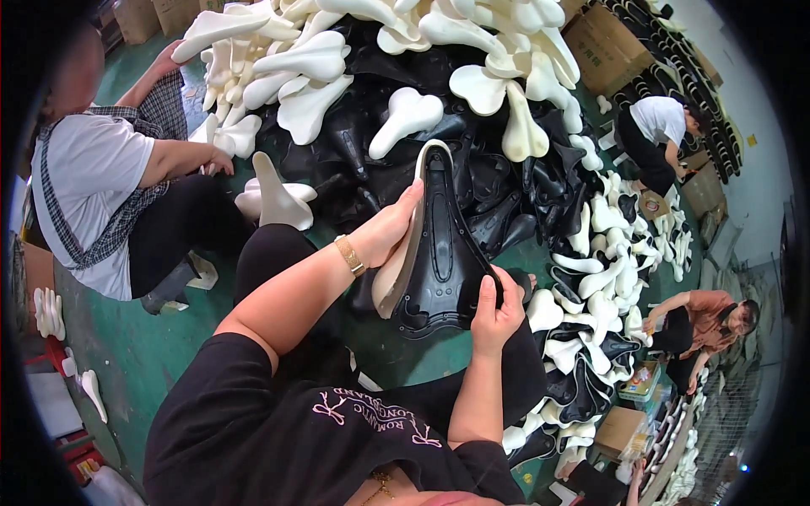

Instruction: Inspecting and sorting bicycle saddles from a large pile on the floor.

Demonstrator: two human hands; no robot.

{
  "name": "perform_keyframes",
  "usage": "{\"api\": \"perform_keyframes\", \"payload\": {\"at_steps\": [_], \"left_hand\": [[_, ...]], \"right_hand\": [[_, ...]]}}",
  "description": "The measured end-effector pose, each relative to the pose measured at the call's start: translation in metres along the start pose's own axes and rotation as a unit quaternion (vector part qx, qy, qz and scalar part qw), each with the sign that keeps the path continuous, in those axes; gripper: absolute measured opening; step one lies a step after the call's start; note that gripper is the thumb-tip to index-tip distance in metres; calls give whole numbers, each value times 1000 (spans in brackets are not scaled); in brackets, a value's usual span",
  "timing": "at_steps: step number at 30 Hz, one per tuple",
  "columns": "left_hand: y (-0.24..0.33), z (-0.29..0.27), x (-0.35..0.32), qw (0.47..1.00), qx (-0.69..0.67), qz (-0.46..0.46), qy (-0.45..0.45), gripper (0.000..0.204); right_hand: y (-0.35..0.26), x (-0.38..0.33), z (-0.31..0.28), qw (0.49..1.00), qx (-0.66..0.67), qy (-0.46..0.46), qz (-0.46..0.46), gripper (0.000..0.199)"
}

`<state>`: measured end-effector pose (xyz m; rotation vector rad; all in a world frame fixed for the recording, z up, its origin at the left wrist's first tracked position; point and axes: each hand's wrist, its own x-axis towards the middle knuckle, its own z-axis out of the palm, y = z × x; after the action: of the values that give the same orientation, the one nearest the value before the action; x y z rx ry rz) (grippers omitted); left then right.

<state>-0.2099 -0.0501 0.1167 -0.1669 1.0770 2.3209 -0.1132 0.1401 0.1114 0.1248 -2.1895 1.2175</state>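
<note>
A black seat shell (443, 291) is held up between both hands, its narrow end pointing away, a cream foam pad (393, 282) along its left side. The left hand (395, 223) holds the pad's outer edge; the right hand (498, 314) grips the shell's right edge, probably keeping the two together. Beyond, loose shells (342, 145) and white pads (314, 105) lie heaped, seemingly for easy reach.

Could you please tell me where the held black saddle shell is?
In the head view, the black saddle shell is just right of centre, held by the right hand, beside the cream saddle pad in the left hand.
</note>
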Motion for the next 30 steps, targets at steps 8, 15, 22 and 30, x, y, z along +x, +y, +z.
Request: {"api": "perform_keyframes", "payload": {"at_steps": [8, 15, 22, 30], "left_hand": [[-4, -10, 4, 997, -31, 14, -64, 53], [-17, -5, 7, 998, -2, 20, -66, 34], [-13, -2, 5, 993, 82, 64, -59, 50], [-13, -8, 6, 998, 53, 34, -16, 43]], "right_hand": [[-3, -3, 8, 1000, -7, 20, 22, 16], [4, 2, 13, 989, -114, 52, -77, 12], [8, 0, 19, 987, -137, 69, -56, 12], [13, -1, 28, 988, -126, 78, -47, 14]]}}
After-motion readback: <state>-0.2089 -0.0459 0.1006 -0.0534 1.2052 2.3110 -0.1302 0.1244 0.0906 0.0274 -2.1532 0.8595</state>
